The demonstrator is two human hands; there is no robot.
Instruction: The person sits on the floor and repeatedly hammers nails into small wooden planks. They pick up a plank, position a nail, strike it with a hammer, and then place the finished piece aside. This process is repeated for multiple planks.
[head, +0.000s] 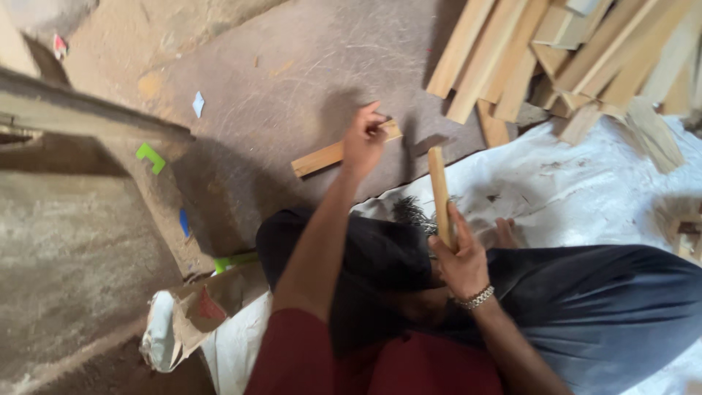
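My left hand point(363, 137) reaches forward and grips the end of a short wooden strip point(322, 157) that lies flat on the brown floor. My right hand point(462, 257), with a metal bracelet at the wrist, holds a narrow wooden stick point(439, 192) upright over my lap. My legs in dark trousers stretch out below both hands, one foot showing beside the stick.
A heap of pale wooden offcuts point(556, 51) lies at the top right, partly on a white plastic sheet point(585, 190). A grey board point(80, 110) runs along the left. A torn paper sack point(190, 311), a green angle piece point(150, 156) and small scraps lie on the floor.
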